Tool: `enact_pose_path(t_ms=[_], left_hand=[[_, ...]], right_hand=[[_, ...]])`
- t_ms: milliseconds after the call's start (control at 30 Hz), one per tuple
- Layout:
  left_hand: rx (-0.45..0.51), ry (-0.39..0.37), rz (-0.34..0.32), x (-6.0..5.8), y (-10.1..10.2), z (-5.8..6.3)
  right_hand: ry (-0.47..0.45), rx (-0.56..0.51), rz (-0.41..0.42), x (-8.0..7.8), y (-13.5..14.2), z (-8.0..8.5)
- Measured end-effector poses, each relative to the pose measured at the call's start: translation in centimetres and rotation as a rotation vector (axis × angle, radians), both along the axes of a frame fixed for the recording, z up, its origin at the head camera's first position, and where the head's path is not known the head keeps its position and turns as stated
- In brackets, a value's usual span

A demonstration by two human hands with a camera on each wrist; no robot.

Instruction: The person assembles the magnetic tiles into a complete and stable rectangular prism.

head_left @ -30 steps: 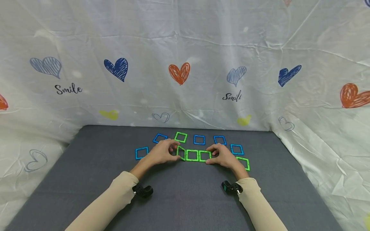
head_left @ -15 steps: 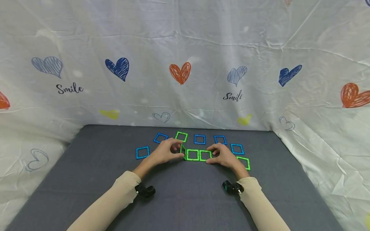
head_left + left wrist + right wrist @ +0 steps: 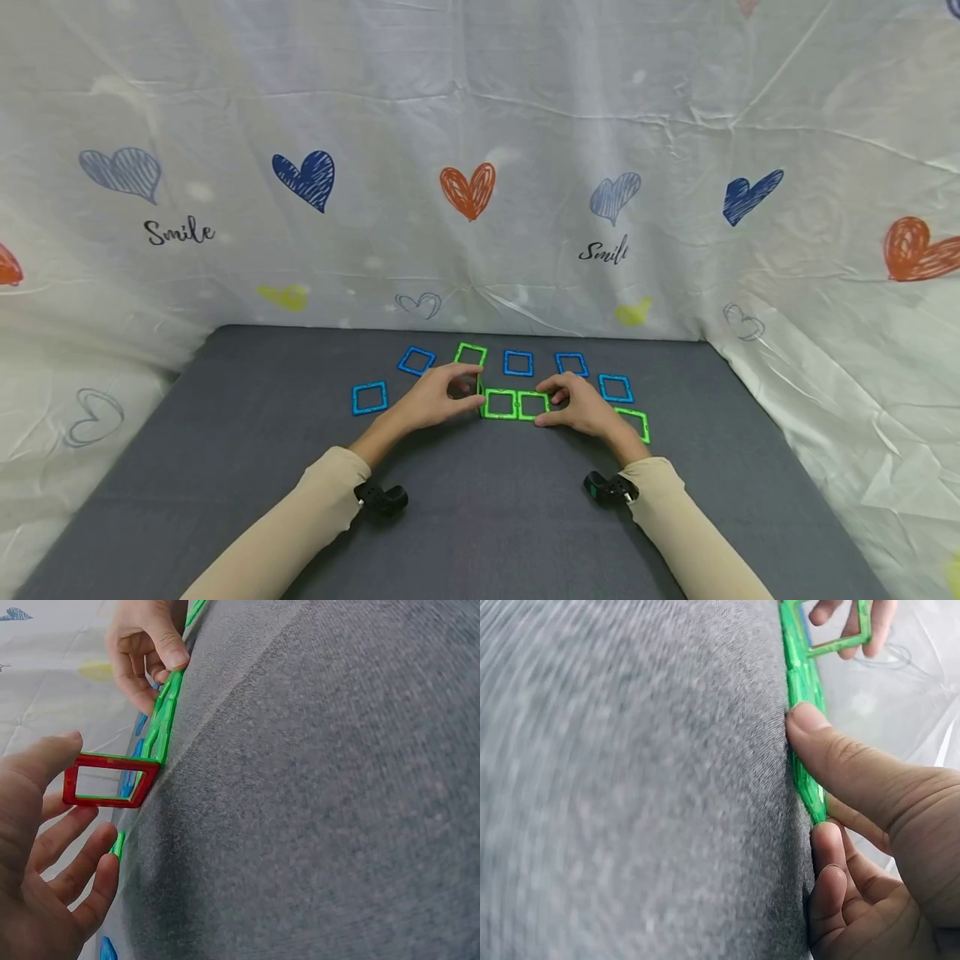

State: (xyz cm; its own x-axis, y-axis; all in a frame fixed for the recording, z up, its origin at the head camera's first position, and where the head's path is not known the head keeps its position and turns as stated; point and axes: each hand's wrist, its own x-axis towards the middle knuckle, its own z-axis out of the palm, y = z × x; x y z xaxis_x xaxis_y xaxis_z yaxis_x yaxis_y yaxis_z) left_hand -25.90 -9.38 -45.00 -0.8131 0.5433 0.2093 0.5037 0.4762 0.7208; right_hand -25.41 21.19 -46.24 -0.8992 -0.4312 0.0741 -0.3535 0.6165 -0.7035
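In the head view, two green square magnetic tiles lie side by side on the grey table: a left flat tile (image 3: 500, 392) and a right flat tile (image 3: 533, 393). A third tile stands on edge at the row's left end, nearly edge-on there. In the left wrist view this upright tile (image 3: 148, 782) shows a red outer face. My left hand (image 3: 437, 397) holds it, thumb on one edge and fingers at the opposite one. My right hand (image 3: 579, 406) grips the right flat tile at its outer end, thumb on the near edge, fingers beyond.
Behind the row lie a green tile (image 3: 472, 346) and several blue tiles, one blue tile (image 3: 518, 352) in the middle. Another blue tile (image 3: 369, 385) lies left of my left hand. A green tile (image 3: 633, 412) is partly behind my right wrist. A heart-printed cloth (image 3: 540, 125) hangs at the back.
My left hand has moved slightly right, swinging the left tile from a leaning angle to nearly upright. My right hand has kept its hold in place.
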Motion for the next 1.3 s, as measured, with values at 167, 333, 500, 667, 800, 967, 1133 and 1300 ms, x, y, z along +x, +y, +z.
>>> enact_pose_path(t_ms=[167,333,500,667,800,967,1133,1300], left_hand=[[0.032,-0.022,-0.005,0.1,-0.2,-0.1],[0.047,-0.036,-0.008,0.0,-0.3,-0.2],[0.043,-0.031,-0.014,-0.1,-0.2,-0.2],[0.041,-0.03,-0.016,-0.2,-0.1,-0.2],[0.04,-0.031,-0.02,-0.3,0.2,-0.2],[0.051,-0.039,-0.017,-0.3,0.3,-0.3],[0.059,-0.048,-0.02,-0.4,0.3,-0.5],[0.059,-0.03,-0.036,-0.6,0.2,-0.7]], right_hand=[[-0.008,0.004,0.039,-0.1,0.3,0.2],[-0.027,-0.032,0.094,-0.3,1.1,0.5],[0.006,-0.084,0.106,-0.1,2.3,0.7],[0.061,-0.134,0.086,0.4,3.7,0.8],[0.066,-0.18,0.069,1.0,4.7,1.1],[0.104,-0.223,0.064,1.9,5.7,1.5],[0.116,-0.247,0.058,2.7,7.0,1.7],[0.119,-0.243,0.033,3.7,8.2,2.2]])
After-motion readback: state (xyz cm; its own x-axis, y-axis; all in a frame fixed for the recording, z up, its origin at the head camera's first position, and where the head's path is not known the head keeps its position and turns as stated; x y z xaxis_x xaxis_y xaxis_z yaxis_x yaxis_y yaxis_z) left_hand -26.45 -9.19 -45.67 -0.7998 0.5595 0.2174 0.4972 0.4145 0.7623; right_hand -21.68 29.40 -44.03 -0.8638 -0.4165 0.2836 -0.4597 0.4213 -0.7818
